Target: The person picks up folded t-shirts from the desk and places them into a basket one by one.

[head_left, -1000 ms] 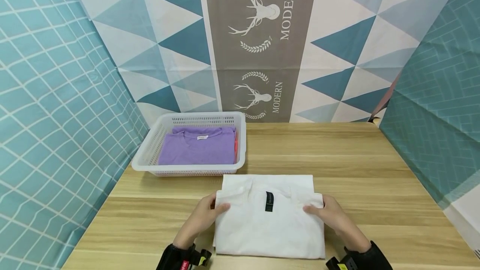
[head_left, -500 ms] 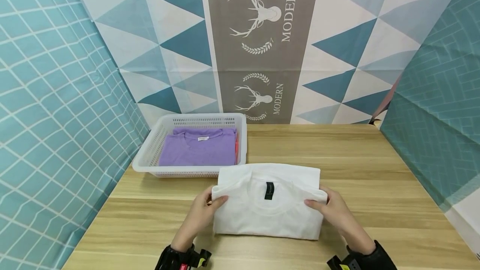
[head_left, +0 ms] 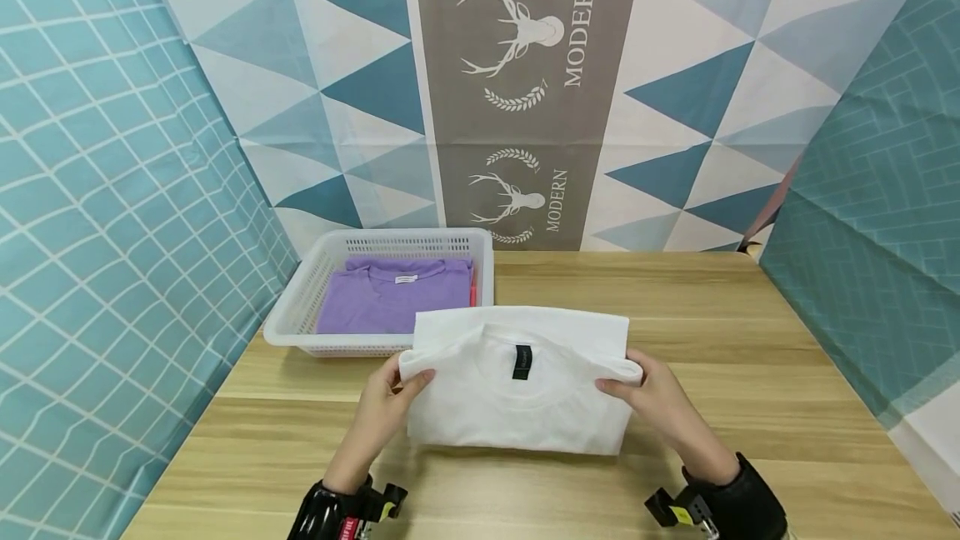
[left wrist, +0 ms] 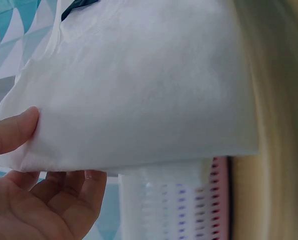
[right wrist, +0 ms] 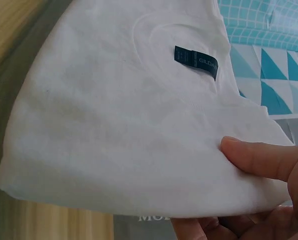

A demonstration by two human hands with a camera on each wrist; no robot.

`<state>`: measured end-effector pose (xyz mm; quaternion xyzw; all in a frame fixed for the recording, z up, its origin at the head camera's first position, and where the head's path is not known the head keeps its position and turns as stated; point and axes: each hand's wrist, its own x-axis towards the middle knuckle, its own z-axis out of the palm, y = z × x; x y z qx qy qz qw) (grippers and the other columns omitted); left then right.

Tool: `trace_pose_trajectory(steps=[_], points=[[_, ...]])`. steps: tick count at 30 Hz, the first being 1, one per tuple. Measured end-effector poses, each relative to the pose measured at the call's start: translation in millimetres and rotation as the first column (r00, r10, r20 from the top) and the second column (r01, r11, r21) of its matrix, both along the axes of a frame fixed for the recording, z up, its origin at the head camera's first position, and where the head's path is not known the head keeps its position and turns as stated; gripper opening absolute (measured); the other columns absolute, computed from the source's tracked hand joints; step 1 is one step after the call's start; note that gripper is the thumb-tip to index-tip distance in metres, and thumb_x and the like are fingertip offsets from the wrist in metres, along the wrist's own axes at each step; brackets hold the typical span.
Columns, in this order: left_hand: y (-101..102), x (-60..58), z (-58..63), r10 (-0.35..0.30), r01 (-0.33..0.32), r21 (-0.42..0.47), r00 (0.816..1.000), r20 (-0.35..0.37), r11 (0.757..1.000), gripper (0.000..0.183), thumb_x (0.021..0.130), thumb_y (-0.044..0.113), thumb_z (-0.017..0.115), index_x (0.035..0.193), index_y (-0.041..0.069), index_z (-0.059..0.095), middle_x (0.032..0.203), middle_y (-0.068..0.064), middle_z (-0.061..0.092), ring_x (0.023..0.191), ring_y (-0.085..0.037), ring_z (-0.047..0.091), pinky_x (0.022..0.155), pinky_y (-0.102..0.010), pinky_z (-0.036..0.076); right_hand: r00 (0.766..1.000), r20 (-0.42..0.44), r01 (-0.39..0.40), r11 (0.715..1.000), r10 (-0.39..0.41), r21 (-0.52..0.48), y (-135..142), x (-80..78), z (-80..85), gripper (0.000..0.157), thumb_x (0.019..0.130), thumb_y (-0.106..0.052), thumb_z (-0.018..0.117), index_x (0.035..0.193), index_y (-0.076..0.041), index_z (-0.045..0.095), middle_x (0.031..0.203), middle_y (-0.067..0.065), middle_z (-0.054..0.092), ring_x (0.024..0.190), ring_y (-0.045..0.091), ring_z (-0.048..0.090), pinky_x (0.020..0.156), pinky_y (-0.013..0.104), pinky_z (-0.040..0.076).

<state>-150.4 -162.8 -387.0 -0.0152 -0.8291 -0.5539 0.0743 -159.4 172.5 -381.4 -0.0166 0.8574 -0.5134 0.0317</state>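
Note:
A folded white T-shirt (head_left: 517,407) with a black neck label (head_left: 522,362) is held up over the wooden table, its collar side toward the back. My left hand (head_left: 386,398) pinches its left edge, thumb on top and fingers beneath. The right hand (head_left: 660,398) pinches the opposite edge in the same way. In the left wrist view the left thumb (left wrist: 14,131) presses on the white cloth and the fingers curl under its edge. The right wrist view shows the right thumb (right wrist: 263,159) on the shirt, with part of the fingers hidden below it.
A white plastic basket (head_left: 288,323) stands at the back left, holding a folded purple T-shirt (head_left: 397,302) and something red (head_left: 473,294) at its right side. The white shirt overlaps the basket's front right corner in the head view. The wooden table (head_left: 750,357) extends to the right.
The white shirt has been lifted off the table by both hands and carried away from me toward the back, lately also a little left. The basket has stayed in place.

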Motion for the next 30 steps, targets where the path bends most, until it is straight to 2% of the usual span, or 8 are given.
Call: trace_pose_trajectory(steps=[3, 5, 15, 21, 26, 30], points=[[-6.5, -2.0, 8.9, 0.027, -0.027, -0.012, 0.999, -0.023, 1.0, 0.025, 0.089, 0.008, 0.065, 0.112, -0.003, 0.063, 0.107, -0.022, 0.068, 0.084, 0.009, 0.056, 0.075, -0.016, 0.051, 1.0, -0.014, -0.024, 1.0, 0.024, -0.008, -5.9, -4.4, 6.5, 0.047, 0.084, -0.009, 0.071, 0.127, 0.003, 0.056, 0.126, 0.025, 0.062, 0.111, 0.03, 0.061, 0.084, 0.033, 0.052], [-11.4, -3.6, 14.6, 0.045, -0.045, -0.019, 0.999, -0.03, 0.999, 0.025, 0.09, 0.009, 0.065, 0.111, -0.003, 0.063, 0.107, -0.022, 0.068, 0.081, 0.009, 0.056, 0.073, -0.017, 0.051, 0.999, -0.033, -0.038, 0.999, 0.037, -0.016, -10.7, -7.3, 10.7, 0.046, 0.085, -0.009, 0.071, 0.127, 0.003, 0.056, 0.127, 0.025, 0.061, 0.113, 0.032, 0.06, 0.085, 0.035, 0.052], [-37.3, -12.2, 38.4, 0.146, -0.15, -0.089, 0.988, -0.044, 0.985, 0.027, 0.092, 0.015, 0.064, 0.112, -0.002, 0.061, 0.111, -0.022, 0.067, 0.078, 0.011, 0.053, 0.07, -0.014, 0.049, 0.994, -0.088, -0.076, 0.995, 0.07, -0.066, -38.1, -24.2, 32.5, 0.043, 0.086, -0.008, 0.069, 0.126, 0.002, 0.057, 0.128, 0.024, 0.061, 0.115, 0.033, 0.059, 0.089, 0.038, 0.051], [-51.3, -18.2, 54.7, 0.179, -0.186, -0.121, 0.982, -0.062, 0.975, 0.029, 0.094, 0.017, 0.062, 0.115, -0.001, 0.059, 0.115, -0.024, 0.065, 0.077, 0.013, 0.053, 0.069, -0.013, 0.049, 0.992, -0.113, -0.072, 0.993, 0.061, -0.092, -53.1, -34.8, 44.6, 0.04, 0.086, -0.007, 0.069, 0.124, 0.001, 0.059, 0.126, 0.023, 0.062, 0.11, 0.029, 0.06, 0.084, 0.032, 0.05], [-62.6, -24.3, 67.3, 0.187, -0.197, -0.144, 0.979, -0.083, 0.97, 0.032, 0.096, 0.022, 0.059, 0.119, 0.0, 0.058, 0.118, -0.022, 0.063, 0.079, 0.015, 0.052, 0.07, -0.012, 0.048, 0.985, -0.163, -0.066, 0.992, 0.049, -0.104, -68.1, -46.3, 52.5, 0.037, 0.085, -0.004, 0.068, 0.121, 0.001, 0.06, 0.125, 0.023, 0.063, 0.111, 0.032, 0.061, 0.085, 0.034, 0.051], [-70.9, -29.9, 74.9, 0.227, -0.243, -0.152, 0.967, -0.116, 0.958, 0.034, 0.096, 0.024, 0.059, 0.119, 0.0, 0.057, 0.118, -0.021, 0.063, 0.079, 0.018, 0.05, 0.07, -0.008, 0.046, 0.977, -0.211, -0.057, 0.994, 0.036, -0.093, -81.2, -56.4, 57.3, 0.033, 0.084, -0.004, 0.069, 0.116, 0.002, 0.062, 0.121, 0.024, 0.064, 0.106, 0.032, 0.061, 0.082, 0.033, 0.051]])
